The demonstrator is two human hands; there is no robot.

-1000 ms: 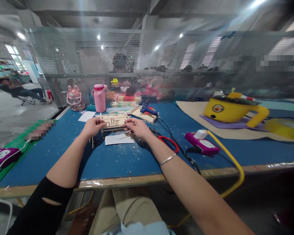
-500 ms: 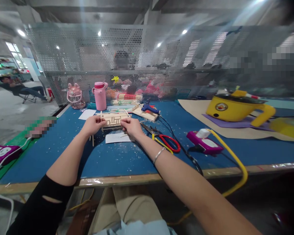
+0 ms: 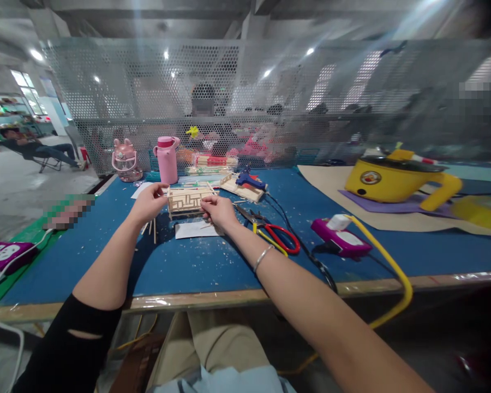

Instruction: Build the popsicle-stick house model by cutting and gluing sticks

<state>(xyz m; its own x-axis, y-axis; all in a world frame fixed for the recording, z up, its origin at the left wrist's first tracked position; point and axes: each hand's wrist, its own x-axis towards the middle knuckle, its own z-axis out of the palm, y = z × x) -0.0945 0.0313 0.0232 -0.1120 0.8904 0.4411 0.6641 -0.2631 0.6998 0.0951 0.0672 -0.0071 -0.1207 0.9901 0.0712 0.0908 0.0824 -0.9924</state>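
A small lattice frame of thin wooden sticks stands on the blue table mat. My right hand pinches its right end between thumb and fingers. At the frame's upper left corner is my left hand, with thumb and fingertips a little apart; whether they touch the corner post is hard to see. White paper lies just in front of the frame. Loose sticks rest below my left hand. A blue glue gun lies on a wooden stick panel behind my right hand.
Red-and-yellow-handled pliers and a black cable lie right of my right forearm. Farther right are a purple power socket and a yellow electric pot. A pink bottle and a clear cup stand behind, before a perforated metal screen.
My left hand has come off the front of the frame's left end and moved slightly up and left. My right hand keeps its pinch on the right end.
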